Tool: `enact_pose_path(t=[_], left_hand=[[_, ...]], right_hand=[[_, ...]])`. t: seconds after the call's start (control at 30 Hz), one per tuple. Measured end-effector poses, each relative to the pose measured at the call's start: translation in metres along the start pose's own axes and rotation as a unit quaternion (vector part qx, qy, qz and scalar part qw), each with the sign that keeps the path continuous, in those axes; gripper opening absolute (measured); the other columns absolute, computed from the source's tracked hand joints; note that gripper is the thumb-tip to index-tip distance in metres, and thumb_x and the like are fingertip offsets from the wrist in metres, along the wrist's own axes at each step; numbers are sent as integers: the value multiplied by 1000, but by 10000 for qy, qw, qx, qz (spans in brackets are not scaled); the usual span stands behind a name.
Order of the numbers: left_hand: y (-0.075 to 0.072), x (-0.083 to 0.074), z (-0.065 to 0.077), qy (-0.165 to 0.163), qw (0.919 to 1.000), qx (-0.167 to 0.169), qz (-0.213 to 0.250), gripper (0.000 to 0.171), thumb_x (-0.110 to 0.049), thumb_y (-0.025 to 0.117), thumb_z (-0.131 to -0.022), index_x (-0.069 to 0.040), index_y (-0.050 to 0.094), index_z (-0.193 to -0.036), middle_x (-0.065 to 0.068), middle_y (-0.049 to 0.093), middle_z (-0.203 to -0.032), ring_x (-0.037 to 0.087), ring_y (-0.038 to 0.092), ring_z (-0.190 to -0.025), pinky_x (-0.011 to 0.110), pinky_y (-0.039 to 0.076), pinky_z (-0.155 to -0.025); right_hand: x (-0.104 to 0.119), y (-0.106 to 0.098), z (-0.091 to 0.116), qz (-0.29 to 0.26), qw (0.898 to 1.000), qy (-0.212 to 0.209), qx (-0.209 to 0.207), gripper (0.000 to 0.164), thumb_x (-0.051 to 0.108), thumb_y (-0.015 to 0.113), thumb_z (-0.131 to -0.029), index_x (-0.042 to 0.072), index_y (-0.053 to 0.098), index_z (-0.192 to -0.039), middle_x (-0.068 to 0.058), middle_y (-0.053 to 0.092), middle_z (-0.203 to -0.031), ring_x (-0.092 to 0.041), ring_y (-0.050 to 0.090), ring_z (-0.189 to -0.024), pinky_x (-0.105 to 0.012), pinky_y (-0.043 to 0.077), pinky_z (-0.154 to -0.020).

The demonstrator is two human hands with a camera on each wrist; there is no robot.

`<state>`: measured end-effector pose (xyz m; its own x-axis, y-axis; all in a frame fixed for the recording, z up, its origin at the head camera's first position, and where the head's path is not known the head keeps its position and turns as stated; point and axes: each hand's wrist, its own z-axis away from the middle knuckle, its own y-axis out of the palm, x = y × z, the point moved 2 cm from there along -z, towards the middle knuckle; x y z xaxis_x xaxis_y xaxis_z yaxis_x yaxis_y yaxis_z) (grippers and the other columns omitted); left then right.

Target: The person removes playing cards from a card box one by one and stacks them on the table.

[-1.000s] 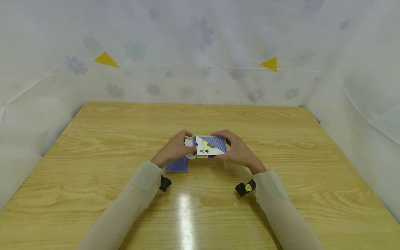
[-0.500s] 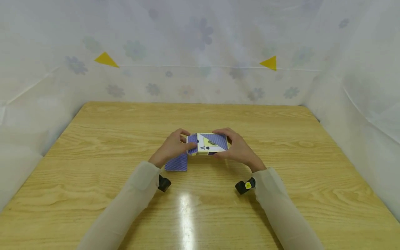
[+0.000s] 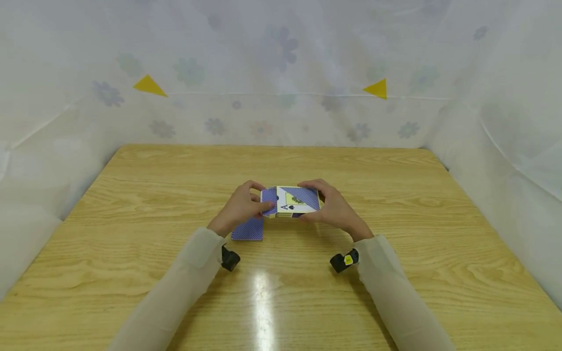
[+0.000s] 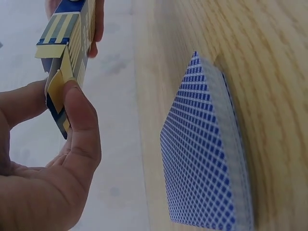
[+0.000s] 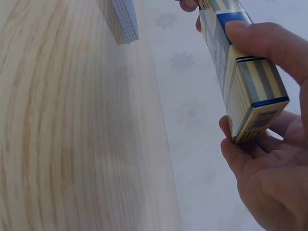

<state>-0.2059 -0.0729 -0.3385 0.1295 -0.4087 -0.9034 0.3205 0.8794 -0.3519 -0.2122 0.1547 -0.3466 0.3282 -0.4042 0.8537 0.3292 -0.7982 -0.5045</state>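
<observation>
A playing-card box (image 3: pixel 299 199) with an ace of spades on its face is held above the table. My right hand (image 3: pixel 335 209) grips its right end between thumb and fingers; that end looks closed in the right wrist view, where a barcode (image 5: pixel 263 119) shows. At the other end my left hand (image 3: pixel 240 207) pinches the blue-patterned end flap (image 3: pixel 269 201). In the left wrist view a cream side tab (image 4: pixel 51 51) sticks out by this flap. A squared deck of cards (image 3: pixel 248 229), blue-checked back up, lies on the table below the left hand.
The wooden table (image 3: pixel 175 185) spreads around the hands, with white flower-print sheeting (image 3: pixel 272 117) along its back and sides. Two yellow triangles (image 3: pixel 150 86) are on the back sheet. A black wrist camera (image 3: pixel 230 258) sits at each cuff.
The left-end flap, which showed its white inside a second ago, now shows its blue-patterned outside. Both hands and the box have risen slightly in view. The deck on the table stays put.
</observation>
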Motion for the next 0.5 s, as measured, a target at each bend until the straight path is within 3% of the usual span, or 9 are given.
enact_pose_path(t=[0.17,0.5], left_hand=[[-3,2,2,29,10000,-19,0,48,-12,65,-91,-5,42,-132,16,67,-95,31,67,-82,36,55,-74],[-7,2,5,69,9989,-361,295,45,-3,65,-89,-5,47,-130,16,68,-93,24,65,-67,36,56,-68]], right_hand=[[1,0,0,-37,10000,47,5,71,8,83,-70,5,51,-134,-11,49,-134,-26,47,-108,-43,39,-97],[-1,3,-3,-28,9999,162,10,72,8,83,-70,7,51,-134,-11,48,-135,-27,46,-112,-45,37,-101]])
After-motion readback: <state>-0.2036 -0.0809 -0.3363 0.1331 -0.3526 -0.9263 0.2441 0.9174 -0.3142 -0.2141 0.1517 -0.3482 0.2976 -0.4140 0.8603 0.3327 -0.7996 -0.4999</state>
